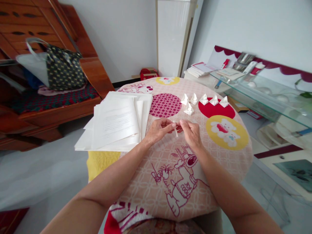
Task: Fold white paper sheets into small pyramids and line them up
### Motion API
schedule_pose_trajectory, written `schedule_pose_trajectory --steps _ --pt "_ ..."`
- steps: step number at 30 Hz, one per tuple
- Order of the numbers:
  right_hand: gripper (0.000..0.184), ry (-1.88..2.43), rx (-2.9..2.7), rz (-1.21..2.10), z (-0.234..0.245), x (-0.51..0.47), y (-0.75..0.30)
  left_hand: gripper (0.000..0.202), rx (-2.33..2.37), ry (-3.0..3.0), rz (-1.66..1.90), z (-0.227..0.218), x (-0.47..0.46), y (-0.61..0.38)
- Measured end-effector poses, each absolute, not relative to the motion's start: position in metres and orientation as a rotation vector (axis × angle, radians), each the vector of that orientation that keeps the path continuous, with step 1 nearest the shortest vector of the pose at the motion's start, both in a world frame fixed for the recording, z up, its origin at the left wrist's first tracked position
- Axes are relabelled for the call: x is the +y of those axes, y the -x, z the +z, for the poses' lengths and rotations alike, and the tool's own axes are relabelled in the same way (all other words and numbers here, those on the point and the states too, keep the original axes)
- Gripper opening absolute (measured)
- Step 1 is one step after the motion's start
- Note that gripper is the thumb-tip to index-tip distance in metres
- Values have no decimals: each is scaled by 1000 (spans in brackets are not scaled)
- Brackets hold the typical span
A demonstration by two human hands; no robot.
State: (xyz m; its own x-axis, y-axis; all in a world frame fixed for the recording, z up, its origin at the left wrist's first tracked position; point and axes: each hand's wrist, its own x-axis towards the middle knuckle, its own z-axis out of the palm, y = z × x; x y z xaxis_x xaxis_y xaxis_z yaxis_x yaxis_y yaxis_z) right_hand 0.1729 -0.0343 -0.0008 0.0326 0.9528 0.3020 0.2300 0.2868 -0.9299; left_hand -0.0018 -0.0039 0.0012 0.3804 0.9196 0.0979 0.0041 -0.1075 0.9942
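My left hand [159, 129] and my right hand [191, 132] meet over the middle of a round table covered by a pink patterned cloth [175, 175]. Both pinch a small folded piece of white paper [175, 129], seen edge-on as a thin strip between the fingertips. Just left of my left hand lies a loose stack of white paper sheets [117, 122]. Beyond my hands, several small folded white paper shapes [204, 99] stand in a row, with one more [188, 109] a little nearer.
A wooden bench [48, 104] with a patterned bag [62, 68] stands at the left. A glass shelf unit [263, 94] with books, cups and a metal pot runs along the right wall. A white panel [172, 37] leans in the far corner.
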Motion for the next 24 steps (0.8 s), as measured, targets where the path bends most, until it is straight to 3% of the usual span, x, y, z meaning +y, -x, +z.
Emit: schedule_pose_trajectory --steps 4,8,14,24 --pt "32 1089 -1596 746 -1 -34 -172 39 898 -1335 1003 -3 1 3" --pt "22 1075 -1568 751 0 -32 -175 24 957 -1272 988 -7 6 7" --pt "22 1240 -1430 735 3 -27 -189 18 993 -1309 875 -8 12 13" --pt "21 1496 -1631 1076 4 -26 -198 13 1069 -1433 694 -17 16 12"
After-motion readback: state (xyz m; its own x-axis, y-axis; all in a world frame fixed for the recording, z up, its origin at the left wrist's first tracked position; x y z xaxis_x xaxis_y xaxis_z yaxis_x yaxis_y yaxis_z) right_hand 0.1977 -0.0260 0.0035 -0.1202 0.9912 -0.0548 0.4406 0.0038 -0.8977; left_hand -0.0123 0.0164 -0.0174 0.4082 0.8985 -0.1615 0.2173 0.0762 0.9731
